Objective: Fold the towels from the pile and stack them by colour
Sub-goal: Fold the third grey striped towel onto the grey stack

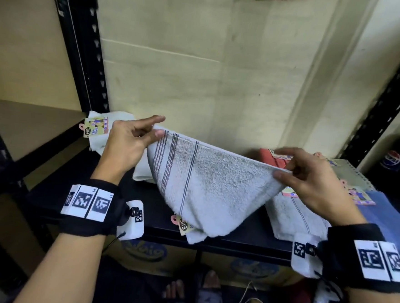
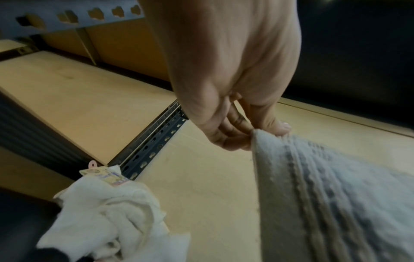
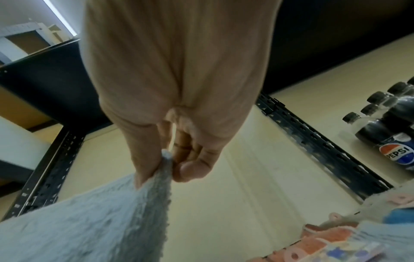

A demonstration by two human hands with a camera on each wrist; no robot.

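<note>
You're holding the pale grey striped towel (image 1: 206,185) up over the dark shelf (image 1: 158,219), your left hand (image 1: 126,143) pinching one top corner between thumb and fingers, your right hand (image 1: 310,180) pinching the other. It's sagging between your hands. Behind your left hand a crumpled white towel (image 1: 105,130) is lying; under your right, a folded grey towel (image 1: 293,217), with a blue towel (image 1: 388,216) just beyond it.
</note>
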